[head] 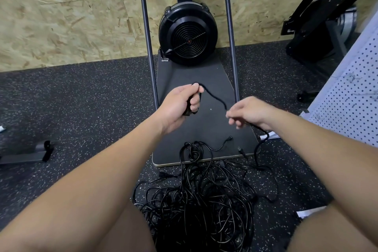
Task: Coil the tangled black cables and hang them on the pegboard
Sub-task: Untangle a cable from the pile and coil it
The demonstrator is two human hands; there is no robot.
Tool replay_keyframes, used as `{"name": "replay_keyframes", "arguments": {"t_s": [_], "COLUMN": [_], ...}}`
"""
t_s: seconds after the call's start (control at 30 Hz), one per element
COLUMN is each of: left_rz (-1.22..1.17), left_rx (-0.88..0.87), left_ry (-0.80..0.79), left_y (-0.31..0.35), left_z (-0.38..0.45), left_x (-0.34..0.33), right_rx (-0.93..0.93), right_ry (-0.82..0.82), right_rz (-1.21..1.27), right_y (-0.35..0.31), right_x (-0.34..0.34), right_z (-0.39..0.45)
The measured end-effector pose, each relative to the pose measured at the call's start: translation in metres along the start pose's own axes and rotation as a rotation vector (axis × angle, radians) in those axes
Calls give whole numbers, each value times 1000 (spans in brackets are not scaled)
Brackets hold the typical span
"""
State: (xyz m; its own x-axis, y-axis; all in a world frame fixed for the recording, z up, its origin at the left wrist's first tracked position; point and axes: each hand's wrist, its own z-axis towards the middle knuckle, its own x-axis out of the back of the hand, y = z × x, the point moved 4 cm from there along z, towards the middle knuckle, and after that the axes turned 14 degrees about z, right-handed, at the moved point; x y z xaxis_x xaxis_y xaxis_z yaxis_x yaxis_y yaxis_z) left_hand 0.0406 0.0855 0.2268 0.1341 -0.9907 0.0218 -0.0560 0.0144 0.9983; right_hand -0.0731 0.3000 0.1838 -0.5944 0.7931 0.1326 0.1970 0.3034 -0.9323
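A big tangle of black cables (201,196) lies on the speckled floor between my knees. My left hand (181,103) grips the plug end of one black cable (214,96), which arcs over to my right hand (248,111). My right hand pinches that cable loosely; it is blurred. From there the cable drops down to the pile. A white pegboard (347,96) leans at the right edge, a little beyond my right hand.
A black fan-wheel exercise machine (188,32) stands ahead on a dark base board (184,75), with two upright metal poles (146,26) beside it. Another black machine (323,26) stands at back right. A chipboard wall runs behind. A grey metal foot (26,154) lies at left.
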Motion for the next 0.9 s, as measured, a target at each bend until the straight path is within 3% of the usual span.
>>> {"name": "replay_keyframes", "arguments": {"t_s": [0.1, 0.2, 0.27, 0.47, 0.6, 0.73, 0.9], "left_rz": [-19, -62, -57, 179, 249, 332, 323], "left_rx": [12, 12, 7, 41, 51, 17, 38], "left_ry": [20, 61, 49, -17, -17, -138, -135], "left_y": [-3, -7, -9, -14, -16, -11, -3], "left_z": [0, 3, 3, -2, -4, -12, -10], "left_x": [-4, -4, -5, -12, -18, -28, -33], "right_rx": [142, 265, 363, 575, 543, 564, 581], "right_ry": [-192, -421, -474, -206, -221, -234, -43], "right_rz": [-620, -764, -802, -537, -506, -457, -290], "right_y": [-9, -28, -41, -59, -61, -67, -68], "right_x": [-21, -46, -54, -44, -42, -41, -28], "right_z": [-6, -22, -33, -39, -43, -47, -34]}}
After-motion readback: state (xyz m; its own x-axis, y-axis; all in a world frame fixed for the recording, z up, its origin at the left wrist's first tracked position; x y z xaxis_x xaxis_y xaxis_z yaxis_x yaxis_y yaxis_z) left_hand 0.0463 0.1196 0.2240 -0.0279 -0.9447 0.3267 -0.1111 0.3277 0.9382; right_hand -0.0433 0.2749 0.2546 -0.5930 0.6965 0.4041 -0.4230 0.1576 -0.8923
